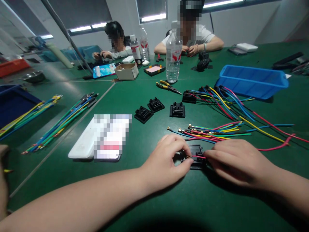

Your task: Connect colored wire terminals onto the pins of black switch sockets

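Observation:
A black plastic socket housing [196, 150] lies on the green table between my hands. My left hand [170, 158] pinches the tip of a red wire [198, 157] with thumb and forefinger, over the left part of the housing. The same wire runs right across the housing into the closed fingers of my right hand [238, 161]. Just beyond lie loose coloured wires [212, 130] with brass terminals at their left ends. Further off are several similar black housings [177, 110], one of them with wires attached. My fingers hide part of the housing.
Long-nose pliers [168, 87] and a plastic bottle [173, 58] stand or lie beyond the housings. A blue bin [253, 82] is at the far right. On the left are a white power bank [82, 138], a phone [113, 138] and wire bundles [62, 124]. Two people sit opposite.

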`<move>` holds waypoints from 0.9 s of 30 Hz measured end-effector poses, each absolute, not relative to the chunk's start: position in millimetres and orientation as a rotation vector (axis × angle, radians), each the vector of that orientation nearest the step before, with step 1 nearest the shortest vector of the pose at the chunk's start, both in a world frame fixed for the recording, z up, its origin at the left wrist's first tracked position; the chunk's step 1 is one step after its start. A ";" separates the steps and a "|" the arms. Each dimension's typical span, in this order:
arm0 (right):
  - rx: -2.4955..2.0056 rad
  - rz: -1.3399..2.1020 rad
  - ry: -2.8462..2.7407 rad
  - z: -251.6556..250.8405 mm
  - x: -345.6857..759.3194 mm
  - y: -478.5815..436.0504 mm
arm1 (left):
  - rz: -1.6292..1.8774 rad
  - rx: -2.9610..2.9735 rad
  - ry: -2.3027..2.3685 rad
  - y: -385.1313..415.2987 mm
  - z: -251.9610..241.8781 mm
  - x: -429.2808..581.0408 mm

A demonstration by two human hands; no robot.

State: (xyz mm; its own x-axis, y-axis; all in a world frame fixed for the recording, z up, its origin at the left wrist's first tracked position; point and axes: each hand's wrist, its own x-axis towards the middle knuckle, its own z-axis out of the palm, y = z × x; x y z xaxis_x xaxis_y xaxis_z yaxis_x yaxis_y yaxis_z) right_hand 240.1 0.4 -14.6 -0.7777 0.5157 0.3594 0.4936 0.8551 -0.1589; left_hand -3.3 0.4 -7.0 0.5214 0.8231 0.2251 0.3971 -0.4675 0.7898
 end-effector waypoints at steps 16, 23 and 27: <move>-0.687 0.056 -2.681 -16.4 240.8 2.1 | 0.797 2.120 0.990 -0.2 -6.6 -4.0; -0.682 0.053 -2.684 -12.9 237.2 1.8 | 0.771 2.099 1.014 0.2 -5.6 -2.4; -0.674 0.033 -2.685 -11.0 236.3 1.7 | 0.776 2.089 1.007 0.7 -5.7 -2.4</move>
